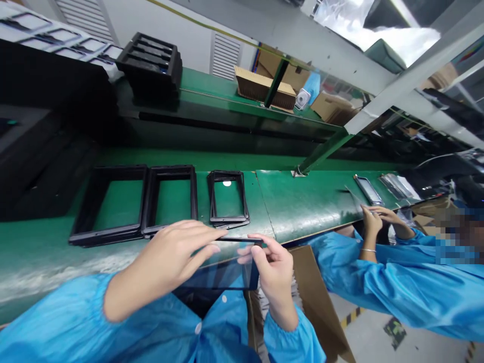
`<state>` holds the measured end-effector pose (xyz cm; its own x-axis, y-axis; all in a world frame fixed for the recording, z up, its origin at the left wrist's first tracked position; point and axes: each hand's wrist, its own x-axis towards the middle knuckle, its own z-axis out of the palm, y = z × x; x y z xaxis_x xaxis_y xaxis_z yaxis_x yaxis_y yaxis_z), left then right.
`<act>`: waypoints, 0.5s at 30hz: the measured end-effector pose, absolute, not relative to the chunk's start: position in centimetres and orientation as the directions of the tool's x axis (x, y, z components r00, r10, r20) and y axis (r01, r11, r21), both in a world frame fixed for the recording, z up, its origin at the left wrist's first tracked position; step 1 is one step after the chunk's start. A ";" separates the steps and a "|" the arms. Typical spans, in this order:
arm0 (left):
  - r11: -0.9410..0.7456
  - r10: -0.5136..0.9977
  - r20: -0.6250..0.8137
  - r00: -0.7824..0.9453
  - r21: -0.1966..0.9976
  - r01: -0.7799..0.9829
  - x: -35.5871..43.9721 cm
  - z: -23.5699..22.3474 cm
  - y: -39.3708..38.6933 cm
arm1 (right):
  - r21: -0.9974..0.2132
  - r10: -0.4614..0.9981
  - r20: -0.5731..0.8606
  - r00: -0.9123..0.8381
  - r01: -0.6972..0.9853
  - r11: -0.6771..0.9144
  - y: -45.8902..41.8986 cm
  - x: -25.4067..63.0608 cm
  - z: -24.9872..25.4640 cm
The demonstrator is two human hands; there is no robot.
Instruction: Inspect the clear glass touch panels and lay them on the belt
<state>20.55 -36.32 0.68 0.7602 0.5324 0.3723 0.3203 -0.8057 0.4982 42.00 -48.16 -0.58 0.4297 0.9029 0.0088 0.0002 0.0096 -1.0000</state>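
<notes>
Above my lap I hold a see-through glass panel with a black border (230, 275), tilted over the bench's front edge. My right hand (275, 267) grips its right end, thumb on the near face and fingers seen through the glass behind it. My left hand (170, 254) is closed over the panel's upper left part, thumb below the fingers; it hides that corner. Just beyond my hands lie three stacks of black rectangular frames: a large left stack (109, 233), a middle stack (194, 199) and a smaller stack (230, 220) with a white spot showing inside.
Black trays (151, 60) stand stacked on the back ledge, near a dark pile (49, 151) at left. A green post (325, 150) rises from the green bench (298, 201). An open carton (317, 302) is by my right arm. A co-worker in blue (378, 282) handles a thin piece at right.
</notes>
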 end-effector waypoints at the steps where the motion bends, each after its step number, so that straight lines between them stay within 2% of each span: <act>1: -0.815 0.509 0.373 0.776 0.499 0.295 20.8 0.8 -36.2 | -1.000 0.904 0.010 0.427 0.012 0.005 -48.2 41.9 -0.7; 5: -0.818 0.485 0.386 0.785 0.519 0.250 21.0 0.6 -36.1 | -0.999 0.913 0.016 0.408 0.047 -0.004 -48.3 41.8 -1.0; 10: -0.764 0.542 0.347 0.765 0.583 0.277 20.4 0.3 -36.6 | -1.000 0.922 -0.009 0.388 0.020 -0.019 -48.3 41.4 -0.8; 13: -0.683 0.574 0.249 0.780 0.671 0.288 20.7 0.2 -37.0 | -0.999 0.947 -0.042 0.318 -0.012 -0.041 -47.7 41.1 -0.7; 15: -0.566 0.592 0.133 0.795 0.771 0.292 21.1 0.2 -37.3 | -0.997 0.973 -0.072 0.220 -0.037 -0.066 -47.1 41.1 -0.4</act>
